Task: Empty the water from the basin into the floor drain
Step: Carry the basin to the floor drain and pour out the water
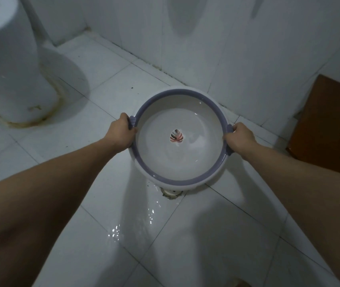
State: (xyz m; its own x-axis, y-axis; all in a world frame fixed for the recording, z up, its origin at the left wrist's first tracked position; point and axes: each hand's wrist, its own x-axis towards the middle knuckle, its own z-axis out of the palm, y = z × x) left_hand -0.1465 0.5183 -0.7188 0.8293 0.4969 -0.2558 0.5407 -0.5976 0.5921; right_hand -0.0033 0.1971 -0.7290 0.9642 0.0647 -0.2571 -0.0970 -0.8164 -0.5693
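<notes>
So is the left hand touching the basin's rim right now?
Touching. The head view shows the left hand wrapped over the purple rim of the basin, thumb inside; the right hand grips the opposite side.

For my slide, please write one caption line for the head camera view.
Both hands, left hand and right hand, hold a water-filled basin above the floor drain.

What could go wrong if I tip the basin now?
1. The drain is mostly hidden under the basin's near edge, so the pour could miss it.
2. The floor is already wet toward you; more spill may make it slippery.
3. Left hand and right hand hold only the rim; water could shift.
</notes>
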